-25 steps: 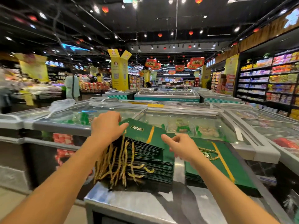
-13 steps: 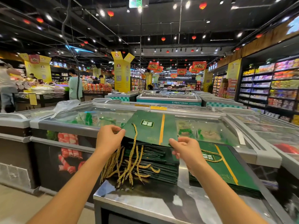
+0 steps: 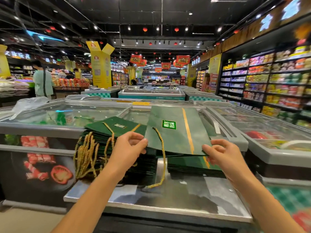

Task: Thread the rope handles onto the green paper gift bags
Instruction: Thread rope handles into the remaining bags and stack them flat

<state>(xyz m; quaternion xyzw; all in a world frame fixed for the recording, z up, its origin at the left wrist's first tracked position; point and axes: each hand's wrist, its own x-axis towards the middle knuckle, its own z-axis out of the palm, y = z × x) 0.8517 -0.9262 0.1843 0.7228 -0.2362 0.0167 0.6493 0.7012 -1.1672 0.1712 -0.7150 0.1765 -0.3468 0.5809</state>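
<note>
A flat green paper gift bag (image 3: 175, 132) with a gold stripe and a small label is held up between my hands above the metal table. My left hand (image 3: 129, 145) pinches its near left corner and my right hand (image 3: 220, 152) pinches its near right corner. One gold rope handle (image 3: 162, 157) hangs from the bag, its loose end near the table top. A tall stack of green bags (image 3: 116, 130) with several gold ropes (image 3: 87, 157) dangling lies at the left. A lower stack of green bags (image 3: 193, 163) sits under the held bag, at the right.
The stacks rest on a steel table (image 3: 168, 199) in front of glass-topped chest freezers (image 3: 67, 115). More freezers (image 3: 277, 140) stand at the right and stocked shelves (image 3: 269, 81) line the right wall. A person (image 3: 42, 81) stands far left in the aisle.
The top bag has been lifted off the left stack and carried to the right, over the lower stack. Both hands moved right with it, and its rope now hangs free.
</note>
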